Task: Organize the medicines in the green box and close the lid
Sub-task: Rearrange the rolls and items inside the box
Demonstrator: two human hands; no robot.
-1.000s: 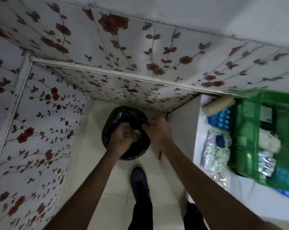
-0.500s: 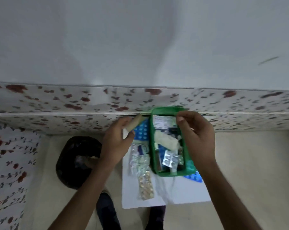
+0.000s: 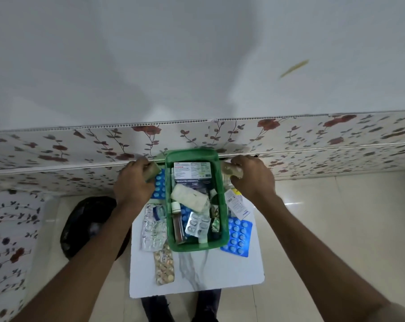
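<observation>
The open green box [image 3: 223, 238] stands on a small white table [image 3: 196, 275]. Inside lie cartons, a white bandage roll [image 3: 189, 198], a brown bottle [image 3: 178, 227] and a silver blister strip [image 3: 198, 225]. My left hand [image 3: 133, 185] curls around a tan bandage roll [image 3: 154, 173] at the box's far left corner. At the far right corner, my right hand [image 3: 252, 180] grips another tan roll [image 3: 228, 170]. Outside the box lie blue blister packs [image 3: 238, 235], silver strips [image 3: 153, 227], an orange pill strip [image 3: 164, 266] and a white leaflet [image 3: 237, 204]. I see no lid.
A bin lined with a black bag [image 3: 87, 226] stands on the tiled floor left of the table. Floral wall panels [image 3: 57, 149] run just behind the box. My feet show under the table's near edge.
Both hands left the black bin bag and came up to the table. The left hand closed on the tan roll; the right hand moved from over the box to its right side.
</observation>
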